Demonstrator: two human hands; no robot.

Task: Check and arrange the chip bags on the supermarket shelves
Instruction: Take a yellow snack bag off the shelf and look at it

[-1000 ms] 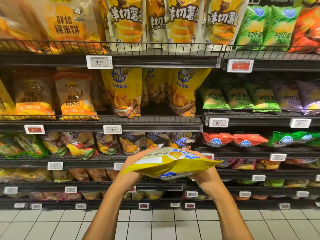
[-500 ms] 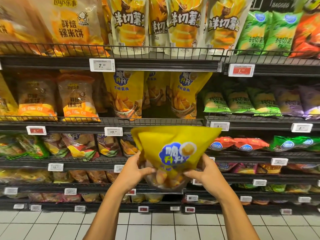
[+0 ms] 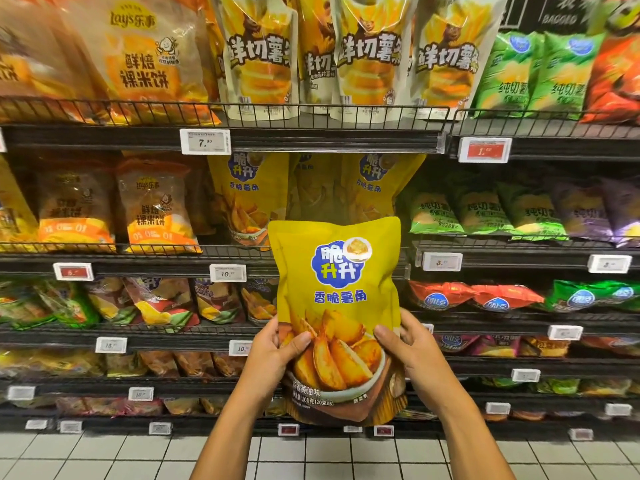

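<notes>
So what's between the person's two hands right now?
In the head view, the yellow potato-wedge bag sits upright between the left hand and right hand, which grip its lower edges.

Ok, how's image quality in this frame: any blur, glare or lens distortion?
Head view: yellow bag sharp, print readable; top-shelf pouches show glare; shelf rails bow from the wide-angle lens; lower price tags too soft to read.

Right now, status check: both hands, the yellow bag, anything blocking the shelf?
Left hand and right hand both grip the yellow bag, low on its sides. Bag upright, front facing camera, off the shelf. Matching yellow bags stand behind it; nothing in between.
</notes>
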